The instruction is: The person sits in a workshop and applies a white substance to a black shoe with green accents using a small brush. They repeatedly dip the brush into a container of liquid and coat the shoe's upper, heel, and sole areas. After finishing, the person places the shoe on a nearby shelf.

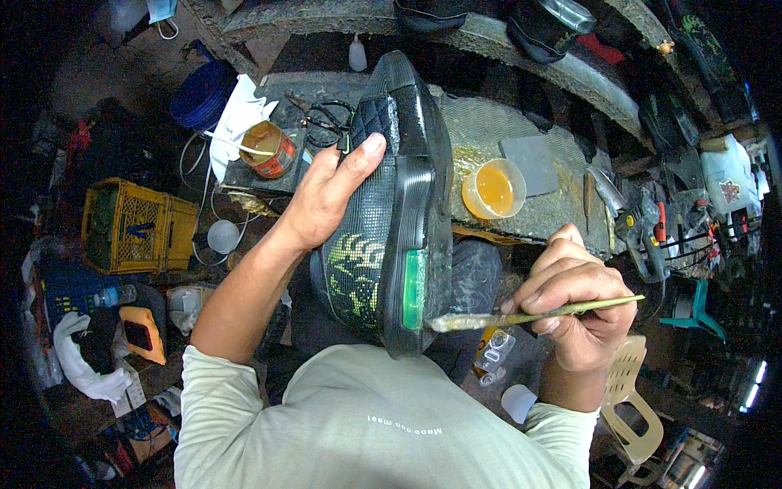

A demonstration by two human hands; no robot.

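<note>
A black mesh shoe (358, 236) with a yellow-green pattern stands on end before me, its thick ridged sole turned right. Low on the sole's side sits a bright green insert (414, 289). My left hand (330, 196) grips the upper from the left, thumb lying across it. Between the fingers of my right hand (574, 297) is a thin brush (562, 311). Its pale, coated tip points left and reaches the sole's edge beside the insert; whether it touches, I cannot tell. On the worktable beyond, a clear tub (494, 189) holds amber liquid.
A red can (270, 151) with a stick in it stands left of the shoe, near black-handled scissors (330, 122). A grey flat sheet (529, 165) lies behind the tub. Tools crowd the right, including a heat-gun-like tool (643, 236). A yellow crate (138, 228) is at left.
</note>
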